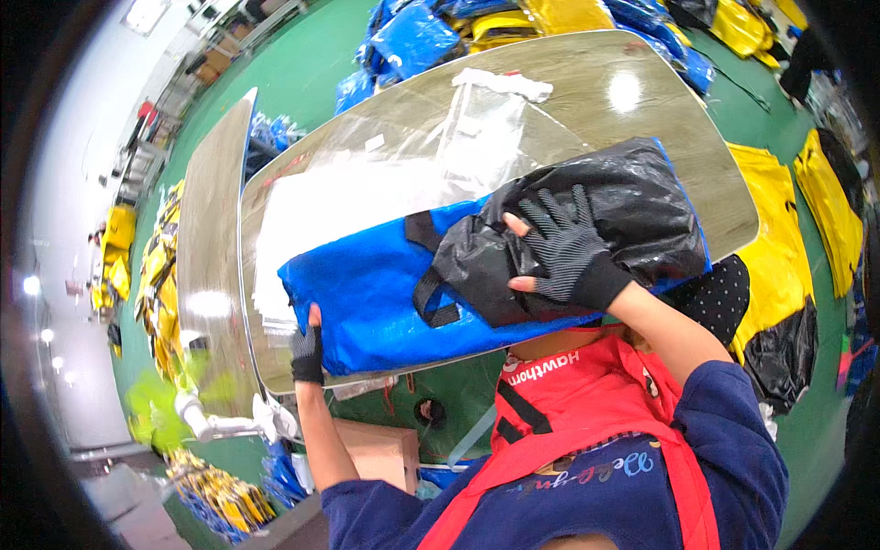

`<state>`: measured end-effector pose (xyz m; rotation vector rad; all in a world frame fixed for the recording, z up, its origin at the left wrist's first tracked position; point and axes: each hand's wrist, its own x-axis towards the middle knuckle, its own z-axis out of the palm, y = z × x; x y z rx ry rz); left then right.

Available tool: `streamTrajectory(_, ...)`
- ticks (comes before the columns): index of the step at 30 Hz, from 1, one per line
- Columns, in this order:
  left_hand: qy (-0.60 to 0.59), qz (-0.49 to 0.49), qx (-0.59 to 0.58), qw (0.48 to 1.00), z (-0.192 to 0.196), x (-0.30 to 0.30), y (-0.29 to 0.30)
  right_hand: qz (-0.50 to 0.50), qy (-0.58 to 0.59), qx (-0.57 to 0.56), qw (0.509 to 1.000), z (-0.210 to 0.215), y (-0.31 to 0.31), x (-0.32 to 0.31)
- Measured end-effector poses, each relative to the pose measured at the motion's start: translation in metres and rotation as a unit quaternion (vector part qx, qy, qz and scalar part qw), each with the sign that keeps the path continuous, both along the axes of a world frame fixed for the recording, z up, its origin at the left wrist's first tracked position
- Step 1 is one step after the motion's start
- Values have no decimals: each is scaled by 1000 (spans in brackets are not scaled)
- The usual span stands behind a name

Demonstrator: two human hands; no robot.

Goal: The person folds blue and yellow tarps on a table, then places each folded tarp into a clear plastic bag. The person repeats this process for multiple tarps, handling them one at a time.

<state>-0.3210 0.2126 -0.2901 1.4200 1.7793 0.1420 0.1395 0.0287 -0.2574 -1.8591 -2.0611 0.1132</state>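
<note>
A folded blue and black bag [376, 289] of shiny woven plastic lies across the table, its black straps showing near the middle. At the bag's left end is my left hand [309, 353] in a grey-and-black fingerless-tip glove. Its thumb rests over the bag's edge and the other fingers are mostly hidden, seemingly closed around that edge. My right hand [566, 247], in a matching striped glove, lies flat on the black part with fingers spread. Under and behind the bag is a stack of clear and white plastic sheets [339, 197].
The wood-patterned table [669, 101] has a rounded rim, with a second tabletop [213, 229] close on its left. Blue bags [412, 41] are piled beyond it; yellow bags [765, 238] lie at right. Near the lower left are a lime-green fan [179, 394] and a cardboard box [376, 449].
</note>
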Motion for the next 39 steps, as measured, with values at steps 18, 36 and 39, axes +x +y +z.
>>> streamTrajectory(18, -254, -6, -42, 966, 162, 84, -69, -76, 8, 75, 994, -44, 16, -46)
streamTrajectory(36, -294, -515, 199, 780, -31, 564, -160, -98, 33, 53, 993, -52, -71, -13)
streamTrajectory(39, -108, -515, 195, 828, -28, 577, -156, -80, 106, 9, 991, -49, -112, -6)
